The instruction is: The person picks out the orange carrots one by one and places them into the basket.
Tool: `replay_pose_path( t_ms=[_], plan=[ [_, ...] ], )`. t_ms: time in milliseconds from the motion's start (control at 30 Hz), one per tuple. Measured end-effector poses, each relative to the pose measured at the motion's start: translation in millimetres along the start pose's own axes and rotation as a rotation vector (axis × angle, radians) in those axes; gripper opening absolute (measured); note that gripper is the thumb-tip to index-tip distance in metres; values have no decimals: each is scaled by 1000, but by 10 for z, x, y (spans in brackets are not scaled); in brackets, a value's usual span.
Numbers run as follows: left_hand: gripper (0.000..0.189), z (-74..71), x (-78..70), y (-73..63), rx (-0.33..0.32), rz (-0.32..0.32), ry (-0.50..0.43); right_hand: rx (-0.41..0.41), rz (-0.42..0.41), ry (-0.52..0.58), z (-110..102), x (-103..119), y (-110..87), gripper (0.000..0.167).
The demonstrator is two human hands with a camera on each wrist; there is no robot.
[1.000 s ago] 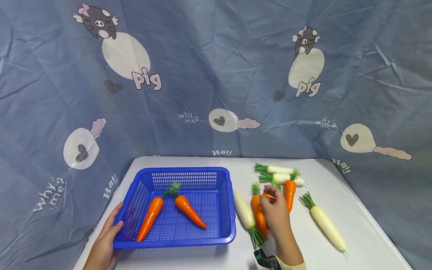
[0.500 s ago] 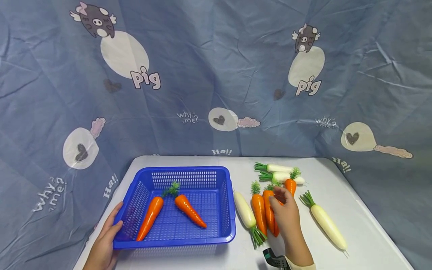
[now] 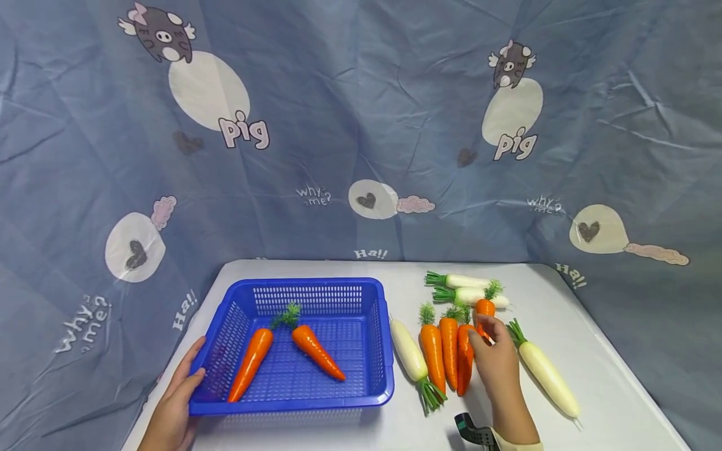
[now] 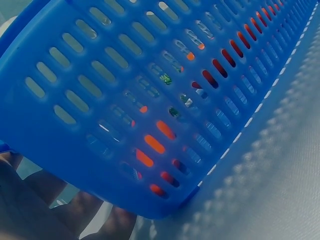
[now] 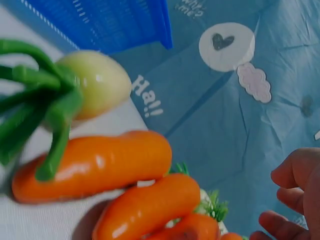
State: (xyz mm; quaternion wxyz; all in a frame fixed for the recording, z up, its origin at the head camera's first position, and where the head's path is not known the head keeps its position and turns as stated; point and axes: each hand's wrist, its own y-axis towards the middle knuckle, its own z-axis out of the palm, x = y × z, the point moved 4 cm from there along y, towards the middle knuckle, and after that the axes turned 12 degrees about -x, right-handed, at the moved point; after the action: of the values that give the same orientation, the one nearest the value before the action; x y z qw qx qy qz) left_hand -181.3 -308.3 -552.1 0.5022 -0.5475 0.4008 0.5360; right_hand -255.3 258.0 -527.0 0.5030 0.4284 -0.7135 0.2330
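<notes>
In the head view, the left hand holds the near left side of a blue plastic basket, thumb at the rim. The left wrist view shows the fingers partly hidden behind the basket's edge. Inside lie two orange carrots, one left and one right. The right hand is over the rightmost carrot of a row outside, partly hiding it. Its thumb and fingers stand apart in the right wrist view, with nothing visibly held. Left of it lie three more carrots.
A white radish lies between basket and carrots, its green leaves toward the front. Two radishes lie at the back; another is at right. A blue printed cloth hangs behind the white table.
The right hand has moved rightward across the row of carrots to the rightmost one, uncovering the middle ones. The left hand and the basket stay where they were.
</notes>
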Motion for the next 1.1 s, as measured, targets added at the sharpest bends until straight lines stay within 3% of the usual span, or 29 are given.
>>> replay_pose_path(
  t_ms=[400,633,900,1100],
  plan=[
    [58,-16,10,5,-16,-7,-2,-8,-20,-54,-77,-156,165,52],
    [59,-10,1,17,22,19,-49,7,-31,-99,-58,-255,173,56],
    [59,-30,19,26,45,16,-55,97,-4,-103,-50,-362,256,64],
    [59,-36,46,38,22,-21,-38,140,-18,-117,-65,-440,291,67]
  ],
)
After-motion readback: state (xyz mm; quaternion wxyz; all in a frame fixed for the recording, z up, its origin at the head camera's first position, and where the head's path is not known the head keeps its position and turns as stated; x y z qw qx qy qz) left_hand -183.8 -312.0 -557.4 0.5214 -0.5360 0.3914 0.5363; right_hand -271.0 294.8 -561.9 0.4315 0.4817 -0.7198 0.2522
